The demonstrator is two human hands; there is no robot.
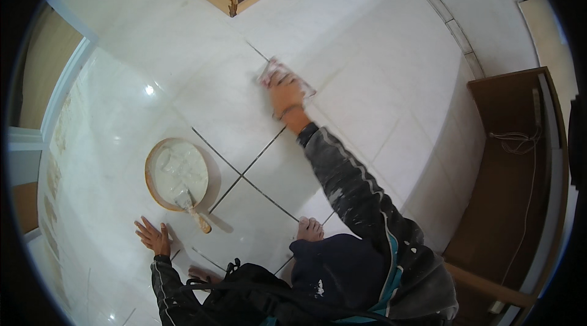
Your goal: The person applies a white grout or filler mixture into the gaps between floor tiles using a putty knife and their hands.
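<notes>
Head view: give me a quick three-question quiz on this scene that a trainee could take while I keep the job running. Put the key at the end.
1. True or false: the right hand is over a reddish-and-white pad.
2. Which tool rests across the rim of the round bowl?
A) a brush
B) a putty knife
C) a hammer
3. Where is the left hand relative to the bowl, and how are its fingers set?

Key:
1. True; whether it is cloth or something stiffer is too blurred to tell.
2. B; its handle sticks out over the side nearer the person.
3. Nearer the person and slightly to the left, with the fingers spread.
</notes>
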